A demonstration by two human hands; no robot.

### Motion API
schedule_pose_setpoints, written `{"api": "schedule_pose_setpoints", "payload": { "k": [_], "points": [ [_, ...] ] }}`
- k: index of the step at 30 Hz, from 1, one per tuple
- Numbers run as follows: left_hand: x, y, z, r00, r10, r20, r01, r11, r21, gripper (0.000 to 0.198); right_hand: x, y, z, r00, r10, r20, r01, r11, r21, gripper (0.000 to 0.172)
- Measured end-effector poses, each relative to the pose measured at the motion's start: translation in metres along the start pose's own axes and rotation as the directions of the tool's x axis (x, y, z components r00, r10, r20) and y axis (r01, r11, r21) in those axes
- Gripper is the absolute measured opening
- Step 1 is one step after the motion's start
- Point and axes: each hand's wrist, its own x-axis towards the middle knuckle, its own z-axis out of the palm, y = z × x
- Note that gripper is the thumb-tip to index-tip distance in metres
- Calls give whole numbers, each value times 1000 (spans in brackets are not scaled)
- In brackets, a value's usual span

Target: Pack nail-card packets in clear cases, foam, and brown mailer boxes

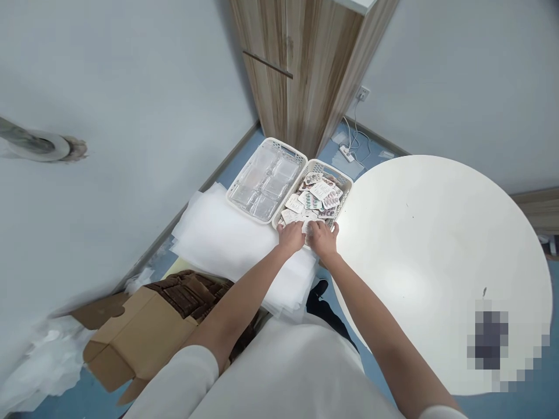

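Note:
Two white slotted baskets stand side by side on a stack of white foam sheets [218, 235]. The right basket [345, 185] holds several pill blister packs and leaflets [318, 192]. The left basket [244, 174] holds clear plastic bags [268, 180]. My left hand [292, 237] and my right hand [322, 237] rest close together at the near end of the right basket, fingers curled down into the blister packs. A pale pack or leaflet [308, 228] shows between them; what each hand grips is too small to make out.
A round white table [437, 256] lies to the right. An open cardboard box [144, 331] with brown items sits at lower left. A wooden cabinet [301, 64] stands behind the baskets, with a power strip [347, 153] on the blue floor beside it.

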Motion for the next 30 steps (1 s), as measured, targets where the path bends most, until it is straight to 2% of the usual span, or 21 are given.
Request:
{"api": "schedule_pose_setpoints", "payload": {
  "k": [3,5,8,10,13,15,18,21,25,30],
  "points": [
    [-2,1,-3,998,-5,-69,-3,992,-124,22,-2,5,-2,998,21,-56,-11,985,172,36],
    [-4,3,-7,994,-27,-108,1,973,-232,20,-4,9,-7,994,48,-97,-12,939,343,36],
    [-5,8,-15,988,-49,-143,-20,896,-444,20,-12,16,-17,980,114,-161,11,784,621,41],
    [-8,13,-18,990,-29,-137,-64,776,-627,21,-22,22,-26,972,163,-170,25,646,763,43],
    [-19,28,-19,997,6,-78,-68,553,-830,22,-49,36,-39,975,166,-149,54,471,880,41],
    [-32,42,-16,999,9,-46,-45,454,-890,25,-72,49,-47,980,136,-146,81,398,914,41],
    [-57,67,-7,999,35,34,20,348,-937,31,-109,71,-56,979,128,-159,104,356,929,39],
    [-83,94,6,971,150,184,139,274,-952,27,-145,93,-63,968,167,-189,113,386,916,32],
    [-112,129,24,919,259,298,222,286,-932,26,-184,121,-72,960,151,-236,150,434,888,22],
    [-135,166,45,888,332,319,144,457,-878,33,-223,152,-80,958,170,-232,141,424,895,17]
  ]
}}
